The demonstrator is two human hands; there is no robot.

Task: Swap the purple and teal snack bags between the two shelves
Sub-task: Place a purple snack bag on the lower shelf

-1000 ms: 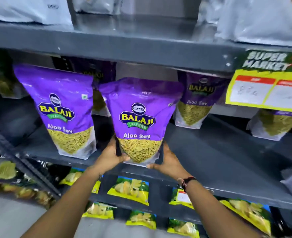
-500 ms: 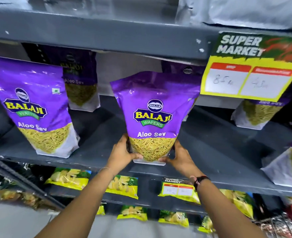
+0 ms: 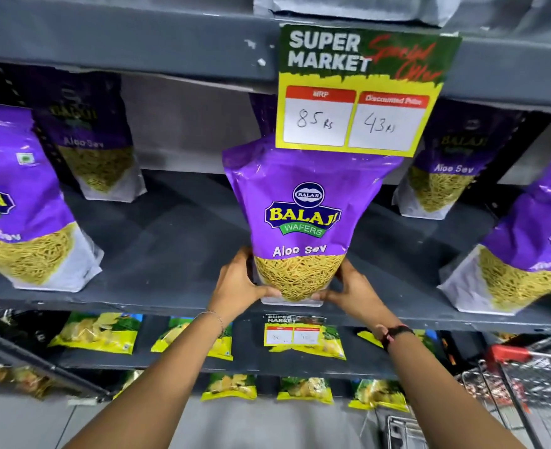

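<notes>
A purple Aloo Sev snack bag (image 3: 303,218) stands upright near the front edge of the grey middle shelf (image 3: 170,254). My left hand (image 3: 240,283) grips its lower left corner and my right hand (image 3: 353,288) grips its lower right corner. Its top sits just under a yellow price card (image 3: 358,92). More purple bags stand on the same shelf: one at the left front (image 3: 18,205), one at the back left (image 3: 96,140), one at the back right (image 3: 446,170), one at the right front (image 3: 533,241). No teal bag is in view.
Yellow-green snack bags (image 3: 99,332) lie on the lower shelves, with a small price card (image 3: 292,330) among them. A shopping cart with a red handle (image 3: 511,354) stands at the lower right. The upper shelf edge (image 3: 122,40) overhangs the purple bags.
The held purple bag has shifted to the right along the shelf, away from the left front bag, and now sits below the price card. Both hands keep their grip on its bottom corners.
</notes>
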